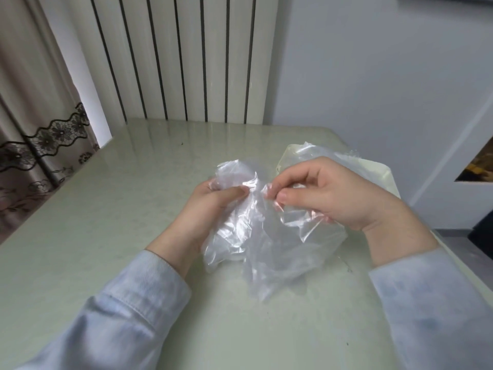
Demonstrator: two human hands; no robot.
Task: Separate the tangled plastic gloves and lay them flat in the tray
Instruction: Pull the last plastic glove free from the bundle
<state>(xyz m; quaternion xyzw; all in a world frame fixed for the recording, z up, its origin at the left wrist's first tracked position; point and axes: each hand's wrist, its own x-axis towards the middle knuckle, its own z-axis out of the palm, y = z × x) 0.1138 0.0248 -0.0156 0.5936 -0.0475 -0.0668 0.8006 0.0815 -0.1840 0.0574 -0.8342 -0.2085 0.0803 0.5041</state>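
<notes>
Grips pinch the crumpled clear gloves (256, 236) from both sides: the left grip (213, 201) clutches a bunched end, and the right grip (320, 193) nips a fold just beside it. The rest of the wad hangs below and between them, down onto the desk (106, 209). Behind the right grip sits a pale tray (381, 174), mostly hidden by it and by more plastic (320, 150). How many gloves are in the wad is unclear.

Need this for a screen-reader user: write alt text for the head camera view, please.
A person's left hand and right hand each pinch a crumpled clump of clear plastic gloves over a pale table. Behind the right hand lies a cream tray with a piece of clear plastic in it.
</notes>
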